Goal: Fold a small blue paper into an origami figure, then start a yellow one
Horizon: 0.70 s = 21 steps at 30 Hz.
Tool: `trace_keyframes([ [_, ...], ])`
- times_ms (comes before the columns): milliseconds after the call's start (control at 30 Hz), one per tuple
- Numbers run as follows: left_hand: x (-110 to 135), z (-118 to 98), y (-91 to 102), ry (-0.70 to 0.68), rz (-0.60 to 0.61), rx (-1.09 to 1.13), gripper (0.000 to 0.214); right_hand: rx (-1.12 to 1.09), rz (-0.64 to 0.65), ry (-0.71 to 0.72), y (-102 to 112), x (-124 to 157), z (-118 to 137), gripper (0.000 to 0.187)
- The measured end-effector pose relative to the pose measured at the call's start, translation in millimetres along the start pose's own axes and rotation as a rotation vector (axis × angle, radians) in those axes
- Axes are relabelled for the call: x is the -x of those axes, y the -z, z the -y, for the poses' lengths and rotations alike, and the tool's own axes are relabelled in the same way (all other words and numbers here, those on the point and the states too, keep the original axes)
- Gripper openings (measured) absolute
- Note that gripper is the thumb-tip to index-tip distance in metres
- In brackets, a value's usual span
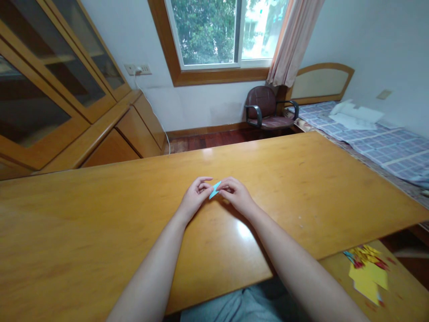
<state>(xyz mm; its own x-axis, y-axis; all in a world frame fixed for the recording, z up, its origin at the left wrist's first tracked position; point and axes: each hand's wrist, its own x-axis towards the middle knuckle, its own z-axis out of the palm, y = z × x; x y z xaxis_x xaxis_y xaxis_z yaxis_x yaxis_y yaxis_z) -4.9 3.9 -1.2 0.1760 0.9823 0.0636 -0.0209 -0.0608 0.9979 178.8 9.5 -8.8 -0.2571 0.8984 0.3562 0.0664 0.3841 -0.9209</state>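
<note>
A small folded piece of light blue paper (215, 190) is held between my two hands, just over the middle of the wooden table (134, 214). My left hand (197, 193) pinches its left side between thumb and fingers, with the index finger stretched out above. On the right side, my right hand (235, 192) grips the paper with thumb and fingertips. The fingers cover part of the paper, so its full shape is hidden.
Yellow paper sheets (370, 281) and several small folded yellow, red and blue pieces (365, 257) lie on a lower surface at the right. Beyond the table stand a brown armchair (264, 107), a bed (368, 129) and a glass-fronted cabinet (97, 120).
</note>
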Motion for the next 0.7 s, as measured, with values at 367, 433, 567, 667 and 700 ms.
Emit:
trace_keyframes([
  [367,0.2,1.1,-0.2,0.03,0.035,0.005,0.041,-0.046,0.007,-0.017,-0.5,1.6,-3.3,0.009],
  [433,0.4,0.8,-0.3,0.026,0.033,0.004,0.041,-0.035,0.013,-0.026,0.0,1.6,-3.0,0.009],
  [567,1.6,-0.2,-0.8,0.031,0.02,0.0,0.042,0.0,0.025,-0.021,2.1,0.5,-0.4,0.008],
  [667,2.0,-1.1,-1.0,0.028,0.031,-0.003,0.041,0.007,0.041,-0.016,3.5,-0.4,0.8,0.008],
  [700,1.9,-1.4,-0.9,0.027,0.035,-0.003,0.041,0.007,0.048,-0.018,3.8,-0.5,0.8,0.008],
])
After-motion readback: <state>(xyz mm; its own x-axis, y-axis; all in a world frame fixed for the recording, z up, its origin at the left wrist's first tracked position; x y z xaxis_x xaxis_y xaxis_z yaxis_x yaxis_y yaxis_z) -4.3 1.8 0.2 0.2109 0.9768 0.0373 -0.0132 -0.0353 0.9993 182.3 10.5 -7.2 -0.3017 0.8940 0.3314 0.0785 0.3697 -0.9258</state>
